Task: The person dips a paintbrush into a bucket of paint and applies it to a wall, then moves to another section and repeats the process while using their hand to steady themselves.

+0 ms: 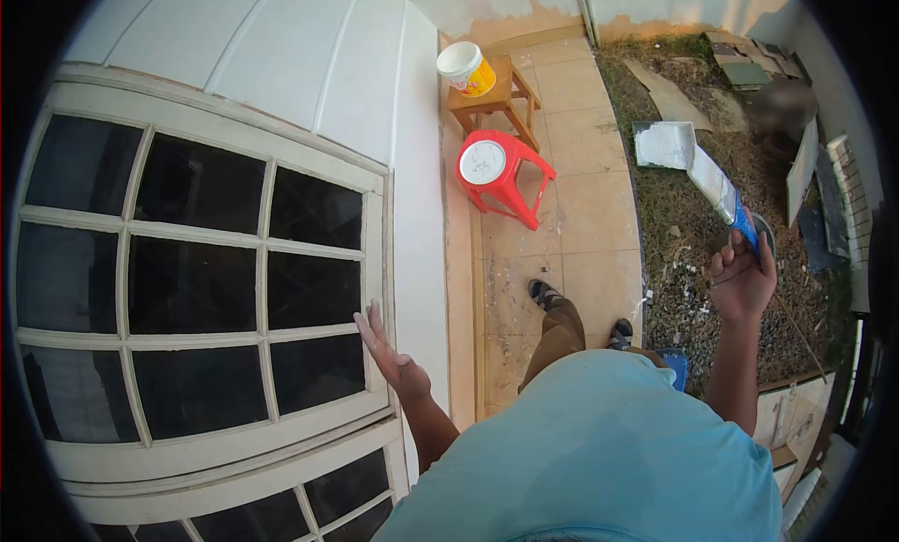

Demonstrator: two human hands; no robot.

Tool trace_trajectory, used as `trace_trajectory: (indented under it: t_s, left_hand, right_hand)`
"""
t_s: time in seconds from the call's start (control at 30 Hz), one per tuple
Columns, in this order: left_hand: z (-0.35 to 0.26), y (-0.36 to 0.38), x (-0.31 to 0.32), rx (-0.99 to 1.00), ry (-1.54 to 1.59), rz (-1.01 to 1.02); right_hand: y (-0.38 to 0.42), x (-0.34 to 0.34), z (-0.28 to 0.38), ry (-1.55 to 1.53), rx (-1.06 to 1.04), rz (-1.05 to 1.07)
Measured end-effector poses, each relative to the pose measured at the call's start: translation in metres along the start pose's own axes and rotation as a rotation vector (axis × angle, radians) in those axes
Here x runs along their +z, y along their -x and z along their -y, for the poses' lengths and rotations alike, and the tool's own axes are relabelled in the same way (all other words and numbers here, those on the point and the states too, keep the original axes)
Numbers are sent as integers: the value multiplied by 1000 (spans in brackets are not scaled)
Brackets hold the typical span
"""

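Note:
My right hand (744,275) is out to the right, its fingers closed around the blue handle of a paintbrush (719,191) coated in white. The brush's far end overlaps a white, square, tray-like piece (665,145) in this view. My left hand (389,350) is raised with fingers stretched out and nothing in it, right by the edge of the white window frame (376,303). Dark glass panes (195,285) fill the frame on the left.
A red plastic stool (506,172) carries a round white lid (483,162). Behind it, a white and yellow bucket (465,69) stands on a wooden stool (510,97). Tiled floor (599,224) meets gravelly ground (693,308) on the right. A blue container (682,369) sits near my feet.

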State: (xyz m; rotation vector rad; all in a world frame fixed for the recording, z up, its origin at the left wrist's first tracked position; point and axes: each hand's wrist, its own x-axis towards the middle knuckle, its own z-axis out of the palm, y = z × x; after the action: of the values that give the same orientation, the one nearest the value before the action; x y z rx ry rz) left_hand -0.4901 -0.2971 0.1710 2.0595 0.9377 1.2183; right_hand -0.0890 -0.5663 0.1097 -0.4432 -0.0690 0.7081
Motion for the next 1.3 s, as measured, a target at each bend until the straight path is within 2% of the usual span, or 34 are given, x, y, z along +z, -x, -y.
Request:
trace_trajectory:
  t_s: [0.1,0.17,0.33,0.4,0.43,0.57,0.63,0.7,0.83,0.97,1.07,1.3]
  left_hand:
    - [34,-42,28,-8,79,-37]
    - [60,-81,52,74,130,-94]
    - [80,-196,113,238,322,-29]
    - [81,-232,135,351,291,47]
    - [82,-247,145,332,293,46]
    - [87,-275,177,519,150,401]
    - [87,-275,196,486,143,411]
    - [98,-276,213,429,174,511]
    - [102,-289,237,371,132,519]
    - [93,-322,252,381,24,443]
    - [75,-349,278,206,49,93]
    - [59,-398,338,346,-56,-130]
  right_hand:
    - [-26,8,-5,37,-51,-10]
    - [-41,15,-9,63,-82,35]
    - [-78,49,-21,42,-222,124]
    - [-94,56,-22,27,-241,180]
    - [-103,56,-21,39,-229,171]
    - [-116,72,-30,-7,-213,184]
    - [-127,66,-28,26,-218,145]
    - [-144,38,-17,56,-217,101]
    - [-208,13,-1,22,-176,91]
    - [-298,15,9,-53,-120,165]
    - [-364,18,25,-48,-76,160]
    - [-467,31,55,57,-10,251]
